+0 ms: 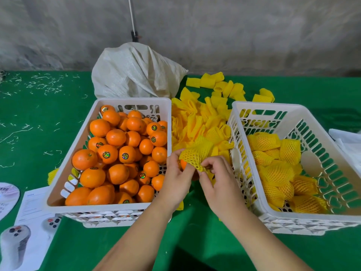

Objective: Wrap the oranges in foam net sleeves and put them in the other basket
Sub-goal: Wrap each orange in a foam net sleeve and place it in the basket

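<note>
Between the two baskets, my left hand (175,178) grips an orange (183,164) that is half covered by a yellow foam net sleeve (195,153). My right hand (218,180) pinches the lower edge of that sleeve. The white basket on the left (109,208) is heaped with several bare oranges (117,151). The white basket on the right (259,192) holds several oranges wrapped in yellow sleeves (279,173). A pile of loose yellow sleeves (203,118) lies on the green table behind my hands.
A white woven sack (134,71) stands behind the left basket against the grey wall. Printed sheets (33,222) lie at the table's front left. White plastic (347,141) lies at the far right. Pale scraps litter the green cloth (39,85) at the back left.
</note>
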Motion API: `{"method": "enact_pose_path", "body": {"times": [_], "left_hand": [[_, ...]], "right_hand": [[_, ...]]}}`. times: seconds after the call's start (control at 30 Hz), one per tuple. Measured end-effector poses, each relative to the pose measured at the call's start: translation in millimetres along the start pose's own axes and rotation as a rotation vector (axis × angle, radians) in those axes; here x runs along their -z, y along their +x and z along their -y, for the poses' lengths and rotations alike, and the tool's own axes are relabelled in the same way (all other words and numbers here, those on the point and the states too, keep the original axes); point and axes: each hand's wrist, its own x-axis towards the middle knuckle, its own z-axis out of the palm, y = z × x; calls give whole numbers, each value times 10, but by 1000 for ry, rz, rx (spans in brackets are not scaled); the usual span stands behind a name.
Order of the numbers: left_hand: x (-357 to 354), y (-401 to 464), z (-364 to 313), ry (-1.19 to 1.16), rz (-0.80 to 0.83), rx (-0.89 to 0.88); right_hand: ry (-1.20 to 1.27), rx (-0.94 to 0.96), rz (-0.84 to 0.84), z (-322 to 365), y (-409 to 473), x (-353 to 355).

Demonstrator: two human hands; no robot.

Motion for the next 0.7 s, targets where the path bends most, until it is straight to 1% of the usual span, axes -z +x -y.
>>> {"method": "enact_pose_path", "body": {"times": [0.07, 0.17, 0.27, 0.33, 0.37, 0.43, 0.5, 0.53, 0.57, 0.6, 0.67, 0.7], "left_hand": [[61, -8, 5, -109, 93, -15], [173, -28, 29, -266, 185, -56], [191, -42, 79, -187, 225, -101], [173, -34, 95, -194, 186, -110], [162, -22, 99, -196, 140, -115], [127, -7, 96, -177, 44, -126], [92, -18, 112, -177, 2, -136], [79, -26, 121, -163, -8, -139], [68, -31, 122, -138, -17, -141], [62, -39, 116, -112, -22, -139], [53, -56, 94, -88, -8, -144], [50, -62, 88, -81, -2, -150]], "right_hand": [[-34, 21, 11, -7, 87, -8], [0, 57, -11, 39, 198, 3], [-32, 128, -9, 53, 260, 37], [-89, 167, 15, 44, 276, 89], [-115, 194, 18, 48, 271, 116], [-181, 283, -14, 87, 219, 137], [-237, 378, -32, 119, 127, 105], [-246, 381, -36, 115, 94, 87], [-238, 327, -45, 91, 85, 77], [-203, 214, -61, 52, 101, 74], [-61, -90, -80, -30, 177, 66], [37, -218, -61, -66, 214, 52]]}}
